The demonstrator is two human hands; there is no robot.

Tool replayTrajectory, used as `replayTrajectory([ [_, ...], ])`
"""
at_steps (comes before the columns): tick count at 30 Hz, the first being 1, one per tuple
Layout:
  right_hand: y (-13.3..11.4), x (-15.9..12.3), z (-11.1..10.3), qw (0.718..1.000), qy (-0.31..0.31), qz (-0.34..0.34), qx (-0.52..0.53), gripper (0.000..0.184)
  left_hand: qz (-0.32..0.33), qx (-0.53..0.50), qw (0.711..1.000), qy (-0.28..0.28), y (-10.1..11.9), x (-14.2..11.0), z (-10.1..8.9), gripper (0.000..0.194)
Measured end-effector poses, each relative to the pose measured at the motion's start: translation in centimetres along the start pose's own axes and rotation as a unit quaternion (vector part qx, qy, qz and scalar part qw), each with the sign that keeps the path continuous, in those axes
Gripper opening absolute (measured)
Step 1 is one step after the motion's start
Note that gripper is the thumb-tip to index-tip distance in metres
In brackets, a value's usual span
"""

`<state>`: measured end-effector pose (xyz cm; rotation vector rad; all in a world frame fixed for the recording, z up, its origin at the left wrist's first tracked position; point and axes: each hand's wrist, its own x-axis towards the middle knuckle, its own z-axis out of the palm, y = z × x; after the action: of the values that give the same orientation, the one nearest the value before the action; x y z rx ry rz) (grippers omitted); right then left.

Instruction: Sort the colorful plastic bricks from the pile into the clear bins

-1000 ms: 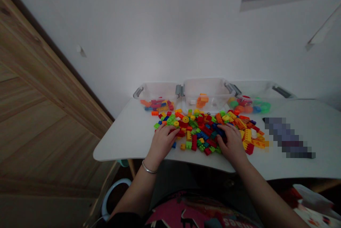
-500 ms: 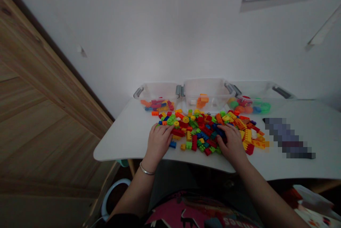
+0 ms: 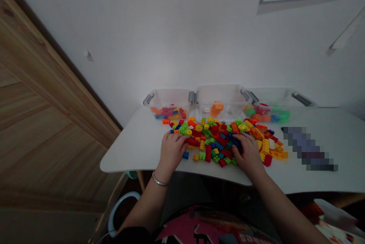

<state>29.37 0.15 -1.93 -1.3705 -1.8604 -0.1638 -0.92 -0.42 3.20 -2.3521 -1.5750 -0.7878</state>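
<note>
A heap of mixed coloured toy building bricks (image 3: 208, 154) is spread over the white table in front of me. My left hand (image 3: 172, 148) is at the heap's left side, thumb and fingers closed on the end of a long red brick (image 3: 193, 142). At the right part of the heap, my right hand (image 3: 247, 151) has its thumb and fingers around a dark blue brick (image 3: 235, 140), which they partly hide. A small blue brick (image 3: 185, 155) lies beside my left thumb.
Behind the heap stand three clear bins: the left bin (image 3: 171, 95) holds long bricks, the middle bin (image 3: 222, 91) an orange piece, the right bin (image 3: 273, 97) round coloured toys. A pixelated dark object (image 3: 309, 149) lies on the white table (image 3: 128, 149) to the right.
My left hand has shifted slightly to the right, and the red brick at its fingertips has moved a little with it. My right hand has stayed in place.
</note>
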Motion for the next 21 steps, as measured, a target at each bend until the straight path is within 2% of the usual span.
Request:
replayTrajectory([
  [8, 0.0, -0.1, -0.1, 1.000, -0.015, 0.012, -0.001, 0.036, 0.011, -0.143, 0.990, -0.012, -2.2, 1.6, -0.2, 0.010],
  [11, -0.1, -0.1, -0.2, 1.000, -0.018, 0.019, 0.003, 0.036, -0.015, -0.224, 0.974, 0.020, -2.5, 1.6, -0.6, 0.009],
  [13, -0.2, -0.1, -0.2, 1.000, -0.017, 0.021, 0.005, 0.036, -0.043, -0.279, 0.957, 0.061, -2.5, 1.3, -0.6, 0.009],
  [17, 0.0, -0.1, -0.1, 1.000, -0.015, 0.015, 0.001, 0.036, -0.150, -0.367, 0.905, 0.152, -2.6, 0.8, -0.1, 0.009],
  [21, 0.0, -0.2, 0.0, 1.000, -0.013, 0.013, 0.000, 0.036, -0.282, -0.489, 0.800, 0.202, -2.8, 0.9, 0.4, 0.026],
])
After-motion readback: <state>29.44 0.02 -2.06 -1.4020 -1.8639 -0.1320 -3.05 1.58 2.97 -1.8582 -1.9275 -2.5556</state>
